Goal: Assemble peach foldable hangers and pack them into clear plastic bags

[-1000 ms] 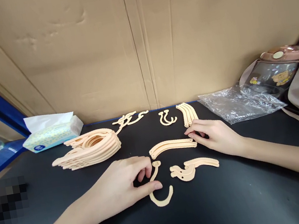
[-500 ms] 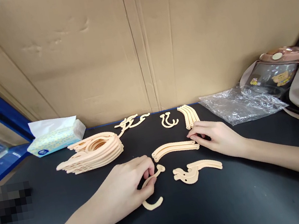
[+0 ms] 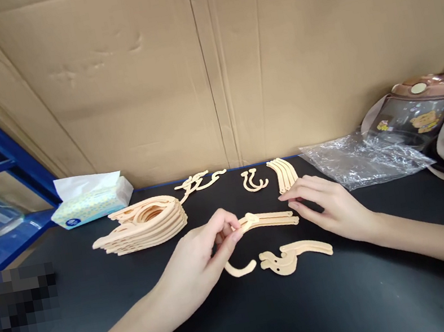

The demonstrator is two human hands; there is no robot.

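A cream hook piece (image 3: 242, 269), like a clothes-hanger hook, is pinched in my left hand (image 3: 206, 249). Its flat round end shows over two long curved strips (image 3: 276, 219) lying side by side on the table; I cannot tell whether they touch. My right hand (image 3: 328, 198) is at the strips' right end, thumb and fingers apart, with nothing seen between them. Nearer to me lies a joined piece (image 3: 282, 262), its curved head with small holes attached to a shorter arm. Behind my right hand, several curved strips (image 3: 282, 174) lie in a row, beside two loose hooks (image 3: 256, 185).
A stack of rounded cream pieces (image 3: 142, 226) stands at left, with a tangle of loose hooks (image 3: 201, 181) behind it. A tissue pack (image 3: 90, 200) sits far left. Crumpled clear plastic (image 3: 358, 159) and a strapped bottle (image 3: 410, 113) are at right. Cardboard (image 3: 125, 80) walls off the back.
My left hand has lifted the hook and carried it right, over the two strips. My right hand's fingers have moved off the strips' end and spread slightly. The view has shifted a little.
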